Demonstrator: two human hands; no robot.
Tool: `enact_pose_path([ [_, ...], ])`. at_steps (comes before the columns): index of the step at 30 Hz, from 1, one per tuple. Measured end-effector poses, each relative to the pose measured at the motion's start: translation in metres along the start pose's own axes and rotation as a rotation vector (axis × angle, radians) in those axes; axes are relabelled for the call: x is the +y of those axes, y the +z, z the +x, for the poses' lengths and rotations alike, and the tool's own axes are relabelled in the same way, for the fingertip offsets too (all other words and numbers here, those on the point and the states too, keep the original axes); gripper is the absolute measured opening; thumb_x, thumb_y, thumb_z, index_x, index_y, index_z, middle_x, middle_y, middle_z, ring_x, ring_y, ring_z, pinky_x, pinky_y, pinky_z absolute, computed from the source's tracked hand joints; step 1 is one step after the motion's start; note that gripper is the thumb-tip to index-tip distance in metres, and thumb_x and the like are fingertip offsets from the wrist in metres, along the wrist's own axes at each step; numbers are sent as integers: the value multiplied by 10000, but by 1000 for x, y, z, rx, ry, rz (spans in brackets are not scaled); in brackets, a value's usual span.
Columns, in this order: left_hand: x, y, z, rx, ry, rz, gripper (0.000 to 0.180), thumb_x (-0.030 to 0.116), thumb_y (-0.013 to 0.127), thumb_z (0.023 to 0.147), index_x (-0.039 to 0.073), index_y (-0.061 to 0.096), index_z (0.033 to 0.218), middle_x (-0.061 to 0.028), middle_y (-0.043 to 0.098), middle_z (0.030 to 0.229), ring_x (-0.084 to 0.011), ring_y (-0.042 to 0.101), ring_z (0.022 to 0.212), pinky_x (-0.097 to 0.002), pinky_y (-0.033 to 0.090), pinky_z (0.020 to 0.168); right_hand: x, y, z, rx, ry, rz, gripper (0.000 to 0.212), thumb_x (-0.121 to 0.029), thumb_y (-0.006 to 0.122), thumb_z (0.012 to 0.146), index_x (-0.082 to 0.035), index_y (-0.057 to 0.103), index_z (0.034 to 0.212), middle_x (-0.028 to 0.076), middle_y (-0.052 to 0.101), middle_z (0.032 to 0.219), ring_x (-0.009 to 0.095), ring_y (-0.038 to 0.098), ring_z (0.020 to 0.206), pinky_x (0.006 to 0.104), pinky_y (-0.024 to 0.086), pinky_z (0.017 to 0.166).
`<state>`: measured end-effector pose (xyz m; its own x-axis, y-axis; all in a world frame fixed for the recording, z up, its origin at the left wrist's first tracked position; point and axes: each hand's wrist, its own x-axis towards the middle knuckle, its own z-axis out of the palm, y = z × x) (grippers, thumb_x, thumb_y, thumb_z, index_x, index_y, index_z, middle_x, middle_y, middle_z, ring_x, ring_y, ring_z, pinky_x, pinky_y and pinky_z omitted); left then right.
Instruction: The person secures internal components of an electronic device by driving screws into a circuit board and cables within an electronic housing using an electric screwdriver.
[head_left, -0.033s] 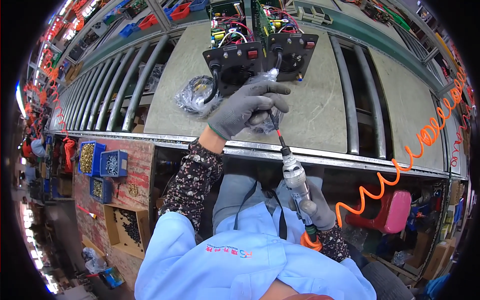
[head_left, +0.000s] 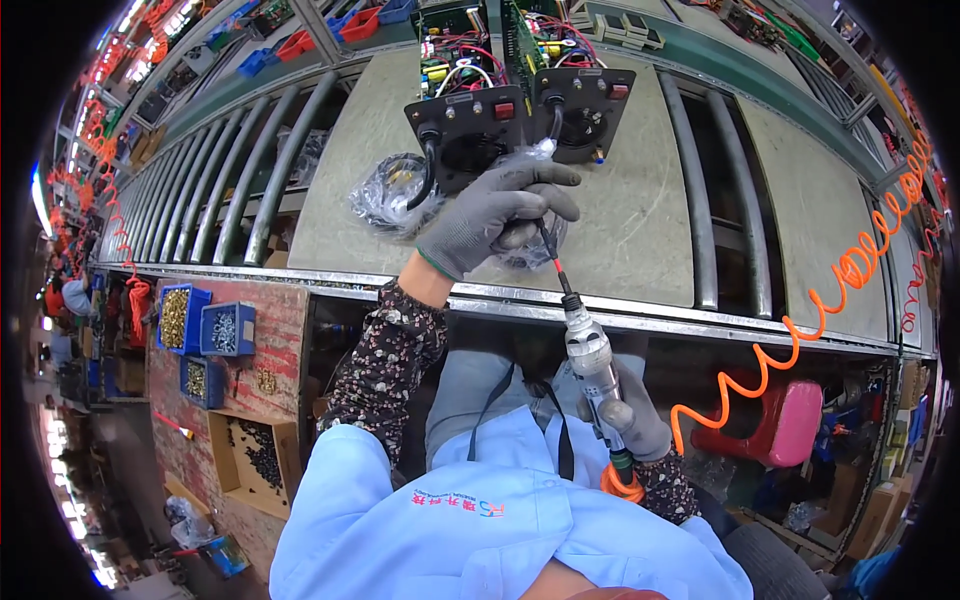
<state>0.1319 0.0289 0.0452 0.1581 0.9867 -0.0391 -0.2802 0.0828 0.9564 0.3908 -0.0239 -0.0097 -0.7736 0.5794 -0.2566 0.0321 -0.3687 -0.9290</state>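
My right hand [head_left: 640,415], in a grey glove, is wrapped round a pneumatic screwdriver [head_left: 592,360] pointing up and away from me. Its long thin bit, with a red band, reaches my gloved left hand [head_left: 490,215]. There the fingers are pinched about the bit's tip; whatever small thing they hold is hidden. Just beyond stand two open electronic units with black end panels, a left one [head_left: 465,104] and a right one [head_left: 604,92], wires and boards exposed. A bagged power cable [head_left: 390,190] lies left of my left hand, and more clear plastic shows behind it.
Metal rollers [head_left: 285,165] flank the grey board [head_left: 345,130] under the units. An orange coiled air hose [head_left: 760,362] stretches along the right. Lower left, a worn red bench [head_left: 190,430] carries blue bins of screws [head_left: 183,318] and a cardboard box [head_left: 250,462] of small black parts. A pink stool [head_left: 795,425] stands right.
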Motion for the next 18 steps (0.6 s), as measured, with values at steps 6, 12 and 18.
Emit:
enact_pose_path([
  [6, 2, 9, 18, 97, 158, 87, 405, 56, 463, 781, -30, 423, 1174, -74, 579, 947, 2, 348, 462, -133, 273, 389, 1, 2, 8, 128, -115, 10, 800, -614, 631, 589, 4, 435, 1058, 35, 514, 685, 75, 487, 571, 198, 396, 503],
  [12, -20, -6, 11, 259, 117, -313, 210, 128, 446, 834, 7, 542, 976, -24, 553, 755, -34, 410, 454, -159, 285, 363, -22, -21, 40, 280, -126, 22, 460, -328, 573, 734, -1, 455, 1034, 28, 500, 681, 77, 466, 575, 207, 386, 509],
  [18, -76, -8, -8, 334, -58, -400, 252, 90, 435, 800, -22, 516, 1011, -58, 555, 769, -64, 433, 530, -157, 310, 428, -24, -47, 75, 400, -218, -63, 298, -279, 585, 762, -41, 487, 911, 9, 493, 657, 72, 455, 547, 202, 366, 481],
])
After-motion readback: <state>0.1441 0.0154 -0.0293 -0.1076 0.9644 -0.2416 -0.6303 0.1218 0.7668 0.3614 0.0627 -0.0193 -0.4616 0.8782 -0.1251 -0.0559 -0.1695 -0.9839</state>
